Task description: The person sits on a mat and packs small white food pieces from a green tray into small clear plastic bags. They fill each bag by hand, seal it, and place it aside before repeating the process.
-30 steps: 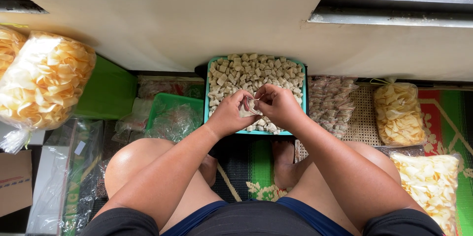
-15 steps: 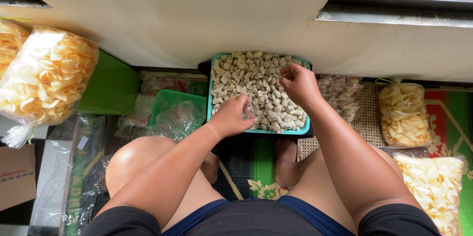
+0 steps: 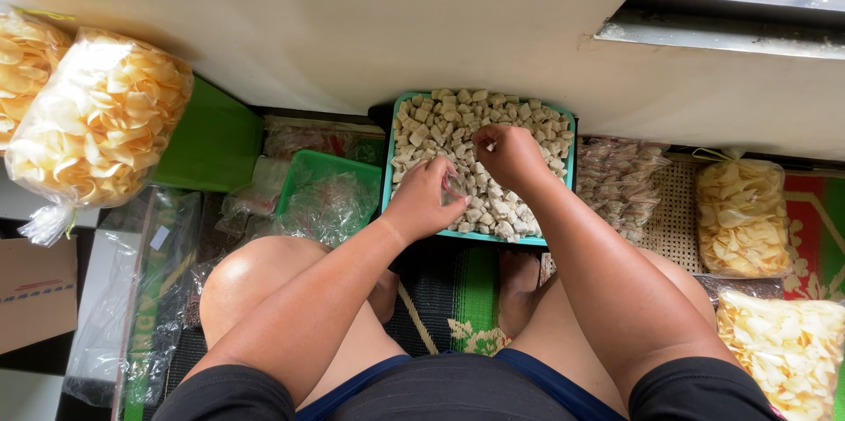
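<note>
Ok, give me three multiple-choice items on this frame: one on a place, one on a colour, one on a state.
1. Where is the right hand?
A. over the tray of pale cubes
B. on the cardboard box
C. on a knee

2. What colour is the tray?
A. red
B. teal green
C. black

3. What is the left hand doing?
A. lying flat and empty
B. pinching a small clear bag
C. gripping a big bag of chips

Key: A, it hovers above the cubes; B, the rim shows teal; B, clear film sits at its fingers.
</note>
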